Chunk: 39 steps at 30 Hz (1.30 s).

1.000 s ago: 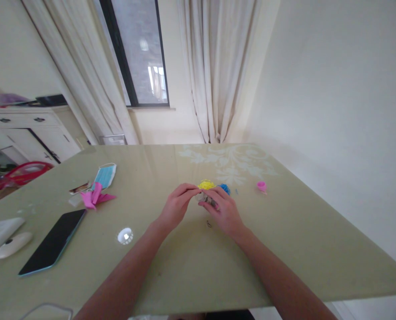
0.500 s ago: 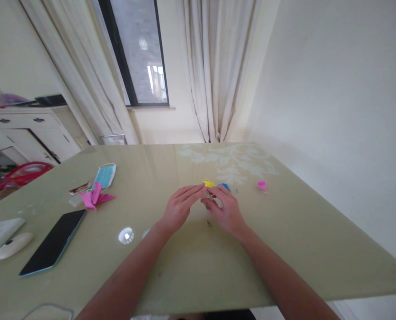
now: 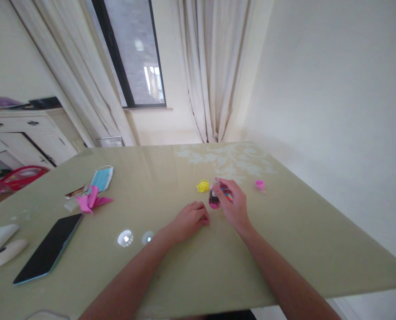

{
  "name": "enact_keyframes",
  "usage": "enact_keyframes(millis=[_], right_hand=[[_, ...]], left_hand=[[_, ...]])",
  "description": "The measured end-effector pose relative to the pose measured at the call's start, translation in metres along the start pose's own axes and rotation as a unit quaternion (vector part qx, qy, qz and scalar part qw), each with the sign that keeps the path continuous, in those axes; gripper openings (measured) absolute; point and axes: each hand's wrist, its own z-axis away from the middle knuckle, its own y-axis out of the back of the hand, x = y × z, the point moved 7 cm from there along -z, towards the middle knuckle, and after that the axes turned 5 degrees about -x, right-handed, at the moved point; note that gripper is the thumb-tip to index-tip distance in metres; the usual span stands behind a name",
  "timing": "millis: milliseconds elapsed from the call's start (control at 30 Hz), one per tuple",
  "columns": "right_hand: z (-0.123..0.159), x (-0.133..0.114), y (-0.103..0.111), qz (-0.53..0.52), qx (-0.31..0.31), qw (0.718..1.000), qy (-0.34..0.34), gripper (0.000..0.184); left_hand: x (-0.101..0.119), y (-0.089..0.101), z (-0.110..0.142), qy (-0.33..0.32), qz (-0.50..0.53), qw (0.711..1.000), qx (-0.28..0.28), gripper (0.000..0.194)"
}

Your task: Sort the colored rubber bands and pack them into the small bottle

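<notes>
My right hand [image 3: 234, 203] grips a small clear bottle [image 3: 214, 198] by its side, with dark and pink contents low in it. My left hand [image 3: 191, 218] rests on the table just left of the bottle, its fingers curled down and pressed together. Whatever those fingertips hold, if anything, is hidden. Beyond the hands lies a small heap of yellow bands [image 3: 202, 186], a little left of the bottle. Bits of blue and red [image 3: 227, 194] show behind my right fingers, too covered to name. Farther right stands a small pink cup-shaped piece [image 3: 260, 184].
Toward the left lie a dark-screened tablet [image 3: 48, 249], a pink folded-paper shape [image 3: 93, 201], a blue face mask [image 3: 102, 178] and a white computer mouse [image 3: 7, 253]. Light reflections show on the glossy tabletop [image 3: 284, 249]. A wall [image 3: 334, 111] runs along the right.
My hands have parted. The left has come down nearer to me, over where a small dark loop lay. The right now shows the bottle, and the yellow heap is uncovered.
</notes>
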Motion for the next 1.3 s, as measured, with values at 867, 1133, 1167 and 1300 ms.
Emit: enact_keyframes(millis=[867,1133,1167,1300], right_hand=[[0.012,-0.005,-0.023,-0.001,-0.099,0.995,0.032,0.033],[0.002,0.022,-0.02,-0.098,-0.085,0.989,-0.07,0.036],[0.0,0.024,-0.017,-0.078,-0.075,0.992,-0.066,0.036],[-0.005,0.026,-0.006,0.046,-0.061,0.997,-0.003,0.033]], left_hand=[[0.002,0.068,0.021,-0.016,0.128,0.942,0.31,0.037],[-0.037,0.053,0.012,0.083,0.325,0.897,0.287,0.047],[-0.044,0.058,0.015,0.093,0.342,0.881,0.314,0.049],[-0.066,0.072,0.023,0.102,0.379,0.84,0.375,0.054]])
